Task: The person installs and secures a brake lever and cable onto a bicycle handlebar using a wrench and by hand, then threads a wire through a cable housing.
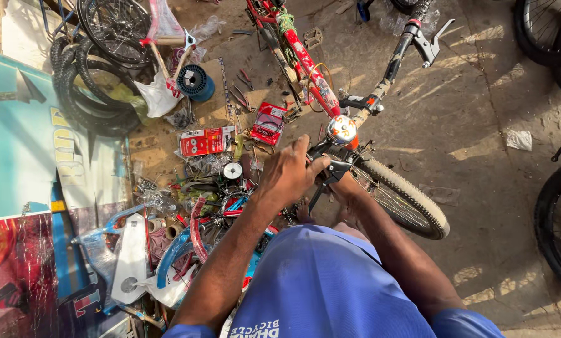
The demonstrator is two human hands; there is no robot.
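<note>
We look down on a red-framed bicycle with a camouflage-patterned handlebar (380,87) standing on dusty, cracked ground. Our left hand (290,172) lies curled over the near end of that handlebar, fingers pressed together and wrapped down around the black grip and the black metal brake lever (331,170), which juts out from beneath the fingertips. Our right hand (349,191) sits just below and behind the lever, mostly hidden by the left hand and the bar; we cannot tell how its fingers are set.

Just beyond the left knuckles, a round, shiny chrome bell with orange markings (341,130) is mounted on the bar, almost touching the hand. The far end of the bar carries another black lever (432,42), well apart from both hands. The knobbly-treaded front tyre with thin wire spokes (405,197) angles out to the right beneath the wrists.

To the left, the ground is crowded: a flat red cardboard box (206,141), a smaller red packet (268,122), a blue spool of wire (196,82), scattered hand tools, crumpled clear plastic bags, and stacked black rubber tyres (89,94). A tangle of red and blue small bicycle parts (196,235) lies directly under the left forearm. More dark wheels edge in at the right.
</note>
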